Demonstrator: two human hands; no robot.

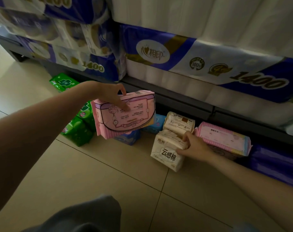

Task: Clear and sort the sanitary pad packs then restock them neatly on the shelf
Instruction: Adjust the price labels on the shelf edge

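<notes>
Left grip (116, 97) pinches a pink pack (125, 113) by its top edge, fingers over the printed face, held in the air above the blue packs (129, 137) on the floor (75, 164). Right grip (192, 145) is closed on the upper right corner of a cream pack (167, 149) standing on the floor, with a second cream pack (178, 122) just behind it and another pink pack (224, 138) touching on the right. Green packs (78, 128) lie left, all of them near the dark shelf base (184, 101) under the tissue bundles (209, 64).
</notes>
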